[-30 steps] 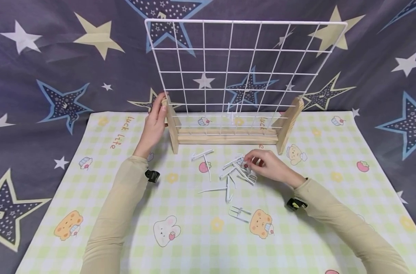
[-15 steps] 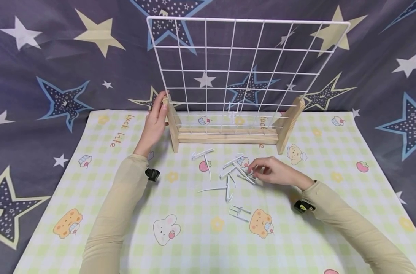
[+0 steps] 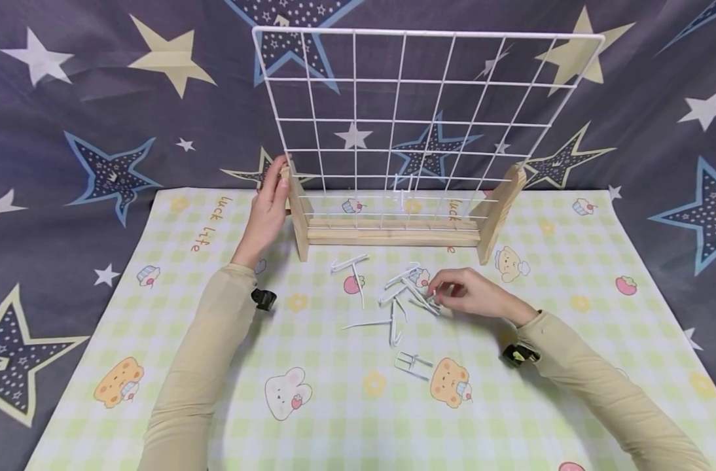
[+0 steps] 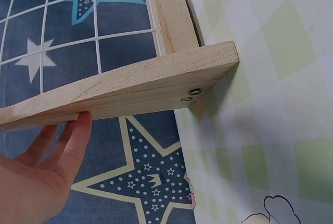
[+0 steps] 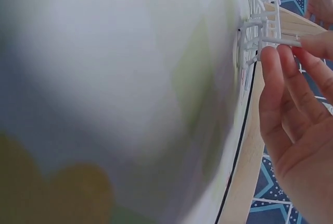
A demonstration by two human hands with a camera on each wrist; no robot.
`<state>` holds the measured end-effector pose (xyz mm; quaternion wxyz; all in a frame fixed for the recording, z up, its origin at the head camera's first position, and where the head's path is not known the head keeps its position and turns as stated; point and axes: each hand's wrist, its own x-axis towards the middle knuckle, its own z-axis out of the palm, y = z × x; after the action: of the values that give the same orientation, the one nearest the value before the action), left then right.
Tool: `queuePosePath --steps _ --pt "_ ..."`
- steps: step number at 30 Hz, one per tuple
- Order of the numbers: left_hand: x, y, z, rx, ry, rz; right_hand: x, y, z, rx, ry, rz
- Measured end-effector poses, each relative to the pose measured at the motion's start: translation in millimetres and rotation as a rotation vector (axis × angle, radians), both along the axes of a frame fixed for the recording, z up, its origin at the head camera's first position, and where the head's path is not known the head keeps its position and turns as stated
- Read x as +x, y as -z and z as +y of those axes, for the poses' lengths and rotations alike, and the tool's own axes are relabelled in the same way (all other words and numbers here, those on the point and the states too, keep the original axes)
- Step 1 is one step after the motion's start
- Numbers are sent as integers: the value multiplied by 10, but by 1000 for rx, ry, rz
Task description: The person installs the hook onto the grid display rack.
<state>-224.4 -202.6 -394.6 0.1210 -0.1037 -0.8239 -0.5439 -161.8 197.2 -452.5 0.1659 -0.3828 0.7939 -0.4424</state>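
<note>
My right hand (image 3: 466,292) is at the right side of a small pile of white wire hooks (image 3: 393,324) on the table. In the right wrist view, its thumb and fingers pinch the thin rod of a white hook (image 5: 283,41). My left hand (image 3: 266,212) rests its extended fingers against the left wooden upright (image 3: 298,219) of a stand; the left wrist view shows fingertips on the board's outer face. A white wire grid panel (image 3: 400,82) stands upright between the stand's two wooden sides. One white hook (image 3: 402,196) hangs low on the grid.
A T-shaped hook (image 3: 358,281) lies left of the pile, and a two-pronged hook (image 3: 413,365) lies nearer the front. Green-checked cloth (image 3: 205,314) covers the table. A dark star-patterned curtain (image 3: 175,124) hangs behind the grid.
My right hand has shifted slightly right and down from the top of the pile to its right side, closing on a hook. The left hand stays at the upright.
</note>
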Motion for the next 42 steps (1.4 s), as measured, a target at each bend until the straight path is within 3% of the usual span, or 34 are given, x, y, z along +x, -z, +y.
queuePosePath --steps 10,13,18,20,27,34,42 --pt "3 -19 -1 22 8 -4 -10 -14 70 -32 108 19" --pt "96 -134 46 25 19 -16 -9 -41 100 -28 127 30" --pt "65 -71 28 15 6 -10 -29 -102 141 -32 157 49" --pt "24 -15 4 20 9 -2 -22 -169 140 -34 174 57" --pt "211 -290 103 15 29 -12 69 -532 70 -43 210 124" --pt "227 -307 108 -1 18 -7 47 -624 77 -49 237 187" --pt "234 -319 115 -1 18 -13 13 -701 76 -85 265 145"
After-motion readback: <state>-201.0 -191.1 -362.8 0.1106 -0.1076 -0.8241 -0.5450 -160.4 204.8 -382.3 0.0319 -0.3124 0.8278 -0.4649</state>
